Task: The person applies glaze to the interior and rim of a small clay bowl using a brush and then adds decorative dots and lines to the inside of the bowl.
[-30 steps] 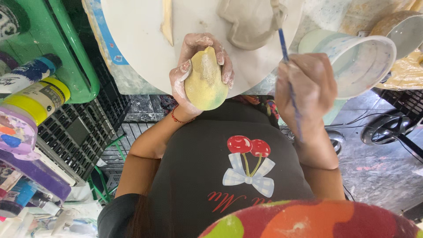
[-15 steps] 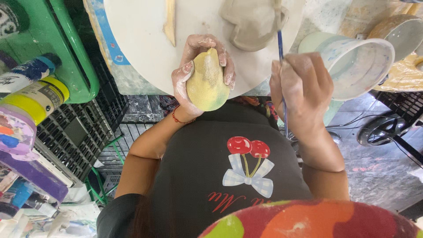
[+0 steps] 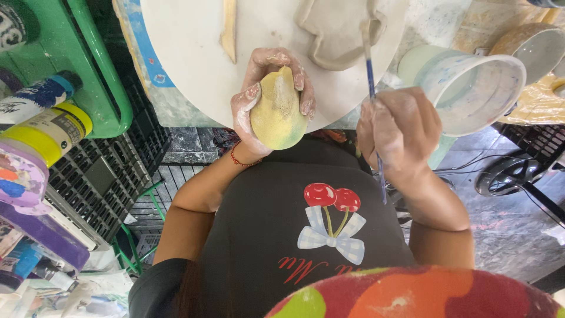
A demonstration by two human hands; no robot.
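Note:
My left hand [image 3: 253, 100] cups a pear-shaped clay piece [image 3: 276, 112] painted yellow with a green tinge at the bottom, held upright at the near edge of a round white board [image 3: 188, 53]. My right hand [image 3: 397, 132] grips a thin blue-handled paintbrush [image 3: 372, 88], its tip pointing up over the board beside a grey unpainted clay piece [image 3: 338, 29]. Both hands are smeared with pale clay or paint.
A flat wooden modelling tool [image 3: 228, 29] lies on the board. A white plastic cup [image 3: 471, 88] leans to the right, with bowls [image 3: 532, 50] behind it. Paint bottles [image 3: 44, 132] and a green frame [image 3: 100, 76] stand on the left over black crates [image 3: 100, 182].
My right hand has moved left toward the yellow piece, bringing the brush over the board. The left hand holds the piece almost unmoved.

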